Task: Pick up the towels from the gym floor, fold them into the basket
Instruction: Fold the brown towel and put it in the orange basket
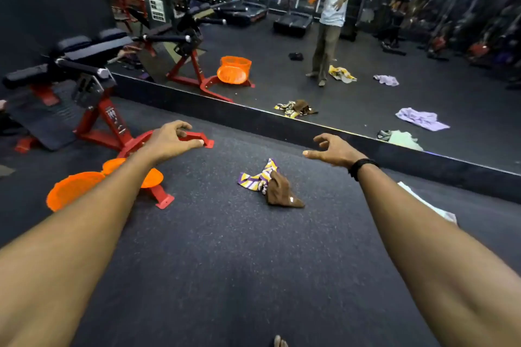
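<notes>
While both hands, left hand (172, 138) and right hand (334, 151), hover loosely curled and empty, the crumpled towel (270, 183) at 12 o'clock appears soft and light; grasp its bunched centre.

Open floor (214, 262) in the near centre, bare up to the crumpled towels (270, 183). Left: red exercise machine (112, 127) with feet jutting onto the floor, orange basket (76, 189) lying beside it. Far side closed by the mirror wall's low ledge (282, 124). Right: white cloth (428, 203) near the ledge.
</notes>
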`<state>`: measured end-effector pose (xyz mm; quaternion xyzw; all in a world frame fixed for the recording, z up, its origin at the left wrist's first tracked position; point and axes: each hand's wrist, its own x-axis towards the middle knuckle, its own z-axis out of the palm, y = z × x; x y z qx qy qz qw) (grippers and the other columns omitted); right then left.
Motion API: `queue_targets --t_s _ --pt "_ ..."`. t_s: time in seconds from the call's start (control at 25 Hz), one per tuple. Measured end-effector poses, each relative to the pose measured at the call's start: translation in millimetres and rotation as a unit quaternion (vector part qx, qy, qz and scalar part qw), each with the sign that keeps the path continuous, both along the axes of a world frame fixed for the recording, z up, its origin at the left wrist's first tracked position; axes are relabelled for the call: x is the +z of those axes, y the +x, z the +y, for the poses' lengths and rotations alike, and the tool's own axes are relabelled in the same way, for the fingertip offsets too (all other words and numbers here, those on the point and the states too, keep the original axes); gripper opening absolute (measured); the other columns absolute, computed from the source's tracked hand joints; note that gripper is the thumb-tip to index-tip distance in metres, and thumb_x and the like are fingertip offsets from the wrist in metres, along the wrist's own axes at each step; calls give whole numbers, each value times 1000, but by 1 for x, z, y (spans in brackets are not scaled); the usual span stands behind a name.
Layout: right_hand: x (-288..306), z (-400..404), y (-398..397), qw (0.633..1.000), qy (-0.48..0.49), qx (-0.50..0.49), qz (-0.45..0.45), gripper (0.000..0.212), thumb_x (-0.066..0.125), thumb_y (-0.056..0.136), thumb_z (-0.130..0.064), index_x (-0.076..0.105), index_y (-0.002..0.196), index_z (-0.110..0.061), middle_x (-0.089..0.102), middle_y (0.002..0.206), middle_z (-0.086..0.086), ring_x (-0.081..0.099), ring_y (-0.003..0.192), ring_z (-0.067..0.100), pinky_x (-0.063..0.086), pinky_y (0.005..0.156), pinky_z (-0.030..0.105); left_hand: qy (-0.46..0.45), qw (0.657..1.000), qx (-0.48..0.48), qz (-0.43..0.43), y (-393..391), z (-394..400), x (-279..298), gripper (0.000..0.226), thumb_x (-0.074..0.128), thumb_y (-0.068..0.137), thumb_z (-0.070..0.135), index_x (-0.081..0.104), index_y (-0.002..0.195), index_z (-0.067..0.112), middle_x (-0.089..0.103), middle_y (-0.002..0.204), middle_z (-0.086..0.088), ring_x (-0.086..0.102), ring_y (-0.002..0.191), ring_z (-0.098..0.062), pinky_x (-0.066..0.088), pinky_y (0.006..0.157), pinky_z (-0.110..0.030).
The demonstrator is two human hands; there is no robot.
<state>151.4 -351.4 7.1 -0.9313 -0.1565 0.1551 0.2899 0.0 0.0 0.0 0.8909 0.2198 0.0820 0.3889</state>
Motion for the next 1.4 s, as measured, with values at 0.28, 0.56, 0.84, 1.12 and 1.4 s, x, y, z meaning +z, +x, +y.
queue_targets --t_s 0.28,0.56,0.84,1.12,1.4 --pt "-23 -51 76 998 6 -57 24 74 73 78 -47 45 138 -15 46 142 12 47 128 26 45 103 45 0 999 -48 8 103 -40 -18 53 77 75 42 59 119 20 63 113 -4 58 103 -20 44 91 -32" --pt "-30 -81 207 999 2 -34 36 72 72 79 -46 46 137 -13 49 140 10 47 127 25 42 103 38 -10 999 -32 20 237 -77 -25 54 76 75 44 59 120 20 61 117 -4 58 108 -20 43 94 -34" --pt "-34 -96 326 998 -12 -24 51 68 71 81 -44 47 137 -12 50 139 11 48 127 26 41 101 36 -32 999 -33 28 347 -102 -38 53 76 77 41 59 121 19 61 116 -4 58 109 -23 45 94 -36" --pt "-81 -54 444 996 -40 -15 82 69 71 82 -44 46 137 -11 49 140 12 48 127 26 40 102 36 -45 996 -30 70 459 -64 -88 55 75 78 39 56 125 16 59 118 -6 56 105 -20 43 87 -31" --pt "-167 17 603 985 -104 -9 135 70 72 81 -45 47 136 -10 50 139 10 49 126 26 40 105 38 -99 984 -5 147 617 9 -182 52 77 77 34 58 121 15 59 112 -6 57 109 -23 44 88 -32"
